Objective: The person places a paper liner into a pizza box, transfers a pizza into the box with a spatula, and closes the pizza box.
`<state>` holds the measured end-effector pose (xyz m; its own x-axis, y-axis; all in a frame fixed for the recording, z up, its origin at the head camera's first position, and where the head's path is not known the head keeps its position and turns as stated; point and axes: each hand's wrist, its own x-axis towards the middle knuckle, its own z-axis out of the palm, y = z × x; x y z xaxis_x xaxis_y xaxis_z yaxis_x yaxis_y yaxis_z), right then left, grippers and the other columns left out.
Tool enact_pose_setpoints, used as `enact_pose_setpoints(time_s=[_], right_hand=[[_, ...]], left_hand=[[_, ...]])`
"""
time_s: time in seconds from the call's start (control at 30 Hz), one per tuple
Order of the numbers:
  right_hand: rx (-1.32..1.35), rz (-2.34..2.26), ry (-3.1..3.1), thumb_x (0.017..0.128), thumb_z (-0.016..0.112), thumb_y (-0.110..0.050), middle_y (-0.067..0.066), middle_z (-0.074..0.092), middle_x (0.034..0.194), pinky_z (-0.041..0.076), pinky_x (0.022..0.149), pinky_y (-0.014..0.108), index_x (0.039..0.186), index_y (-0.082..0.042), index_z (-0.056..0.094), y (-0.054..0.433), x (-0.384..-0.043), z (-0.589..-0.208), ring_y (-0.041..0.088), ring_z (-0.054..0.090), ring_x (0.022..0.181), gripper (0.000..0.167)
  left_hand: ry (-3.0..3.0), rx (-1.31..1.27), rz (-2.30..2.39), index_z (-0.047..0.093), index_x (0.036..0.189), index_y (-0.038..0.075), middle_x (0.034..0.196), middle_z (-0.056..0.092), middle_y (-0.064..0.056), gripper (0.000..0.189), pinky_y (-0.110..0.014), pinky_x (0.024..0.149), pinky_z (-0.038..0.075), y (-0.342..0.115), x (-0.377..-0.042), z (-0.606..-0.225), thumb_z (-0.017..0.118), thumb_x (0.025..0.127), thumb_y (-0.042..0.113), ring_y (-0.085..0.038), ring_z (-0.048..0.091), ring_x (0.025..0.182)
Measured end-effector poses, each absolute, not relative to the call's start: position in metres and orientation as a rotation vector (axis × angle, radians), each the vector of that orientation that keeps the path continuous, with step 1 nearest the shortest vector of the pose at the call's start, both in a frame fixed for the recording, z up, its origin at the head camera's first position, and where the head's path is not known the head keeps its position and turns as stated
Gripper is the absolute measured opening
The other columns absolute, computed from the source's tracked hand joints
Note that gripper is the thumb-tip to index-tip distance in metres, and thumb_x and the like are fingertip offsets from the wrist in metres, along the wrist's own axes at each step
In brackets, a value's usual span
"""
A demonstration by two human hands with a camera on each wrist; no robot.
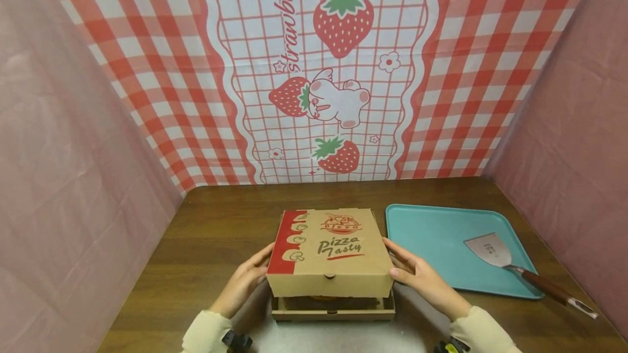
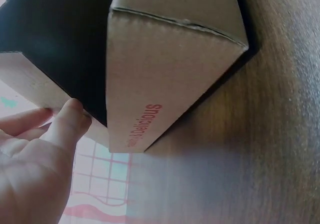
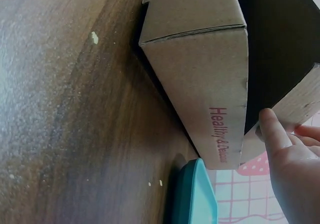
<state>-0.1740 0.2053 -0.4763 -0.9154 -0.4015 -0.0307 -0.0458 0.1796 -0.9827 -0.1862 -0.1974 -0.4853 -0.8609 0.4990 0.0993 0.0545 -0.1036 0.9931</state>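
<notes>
A cardboard pizza box point(image 1: 338, 257) with a red printed strip stands in front of me, its lid point(image 2: 42, 81) partly raised at the near side. Under the lid the lower tray part point(image 1: 294, 315) shows, with a sliver of something yellowish-brown inside, mostly hidden. At the lid's left side, my left hand point(image 1: 243, 281) grips the side flap; in the left wrist view its thumb lies on the flap's lower edge. My right hand point(image 1: 426, 279) grips the opposite flap, with a fingertip at the edge in the right wrist view.
To the right of the box lies a turquoise tray point(image 1: 427, 238). Across its right side rests a wide metal spatula point(image 1: 490, 249) with a brown handle, sticking out past the tray. Pink cloth walls point(image 1: 73, 178) flank the wooden table point(image 1: 221, 222); a strawberry-print cloth point(image 1: 338, 97) hangs behind.
</notes>
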Motion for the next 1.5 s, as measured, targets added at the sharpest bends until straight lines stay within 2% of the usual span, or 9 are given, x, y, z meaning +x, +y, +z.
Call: enact_pose_setpoints(time_s=[0.1,0.2,0.3,0.4,0.73,0.97,1.13,1.27,1.5], right_hand=[[-0.468,-1.813,2.166,0.098,0.058,-0.016,0.024,0.012,0.162,0.045,0.101,0.019,0.157,-0.005,0.015,0.206,-0.173,-0.477,0.042,0.022,0.145,0.074],[-0.491,-1.827,2.152,0.095,0.063,-0.015,0.027,0.013,0.161,0.041,0.099,0.010,0.157,-0.003,0.013,0.206,-0.173,-0.477,0.016,0.036,0.141,0.081],[-0.512,-1.846,2.126,0.093,0.066,-0.013,0.028,0.013,0.160,0.039,0.100,0.008,0.157,-0.002,0.011,0.206,-0.174,-0.478,-0.011,0.041,0.128,0.085],[-0.548,-1.865,2.117,0.091,0.068,-0.011,0.030,0.012,0.160,0.037,0.100,0.006,0.156,0.000,0.009,0.205,-0.174,-0.479,-0.019,0.041,0.123,0.088],[-0.578,-1.804,2.246,0.087,0.073,-0.010,0.028,0.012,0.160,0.037,0.100,0.006,0.156,0.000,0.009,0.202,-0.175,-0.483,-0.017,0.036,0.127,0.095],[-0.521,-1.719,2.337,0.086,0.075,-0.017,0.024,0.018,0.161,0.037,0.099,0.006,0.157,-0.005,0.013,0.198,-0.173,-0.482,0.034,0.030,0.142,0.094],[-0.505,-1.663,2.424,0.084,0.078,-0.020,0.023,0.023,0.159,0.038,0.103,0.011,0.157,-0.006,0.017,0.197,-0.170,-0.485,0.042,0.033,0.141,0.096],[-0.499,-1.606,2.485,0.082,0.080,-0.025,0.020,0.024,0.160,0.039,0.111,0.030,0.157,-0.009,0.018,0.197,-0.167,-0.488,0.040,0.034,0.142,0.098],[-0.431,-1.551,2.526,0.077,0.083,-0.033,0.015,0.022,0.162,0.027,0.115,0.056,0.158,-0.015,0.019,0.196,-0.162,-0.492,0.037,0.032,0.144,0.104]], left_hand=[[1.813,0.688,2.034,0.006,0.152,-0.010,0.159,0.003,-0.033,0.060,-0.014,0.107,0.039,-0.199,-0.185,-0.484,0.034,0.102,0.007,0.006,0.047,0.129],[1.846,0.703,1.999,0.007,0.154,-0.007,0.160,0.003,-0.030,0.062,-0.014,0.108,0.036,-0.200,-0.183,-0.483,0.036,0.102,0.011,0.001,0.042,0.135],[1.950,0.655,1.946,0.012,0.156,-0.001,0.162,0.008,-0.025,0.065,-0.014,0.107,0.036,-0.199,-0.182,-0.483,0.043,0.101,0.015,-0.017,0.033,0.144],[2.044,0.579,1.903,0.016,0.156,0.004,0.163,0.013,-0.021,0.071,-0.012,0.105,0.037,-0.198,-0.181,-0.483,0.055,0.098,0.015,-0.035,0.023,0.147],[2.180,0.511,1.848,0.016,0.156,0.001,0.161,0.020,-0.023,0.094,-0.007,0.104,0.034,-0.189,-0.181,-0.482,0.076,0.084,0.014,-0.041,0.028,0.145],[2.218,0.525,1.845,0.017,0.155,0.000,0.160,0.022,-0.025,0.093,-0.008,0.104,0.034,-0.188,-0.180,-0.487,0.076,0.084,0.010,-0.042,0.028,0.144],[2.247,0.503,1.819,0.019,0.155,0.001,0.161,0.023,-0.021,0.095,-0.008,0.104,0.036,-0.187,-0.177,-0.488,0.078,0.082,0.012,-0.038,0.031,0.144],[2.253,0.524,1.805,0.018,0.156,0.001,0.161,0.023,-0.020,0.096,-0.009,0.105,0.036,-0.186,-0.176,-0.491,0.079,0.081,0.012,-0.028,0.035,0.142],[2.248,0.624,1.805,0.016,0.155,0.000,0.157,0.028,-0.026,0.099,-0.009,0.104,0.036,-0.188,-0.175,-0.497,0.080,0.080,0.012,0.011,0.045,0.126]])
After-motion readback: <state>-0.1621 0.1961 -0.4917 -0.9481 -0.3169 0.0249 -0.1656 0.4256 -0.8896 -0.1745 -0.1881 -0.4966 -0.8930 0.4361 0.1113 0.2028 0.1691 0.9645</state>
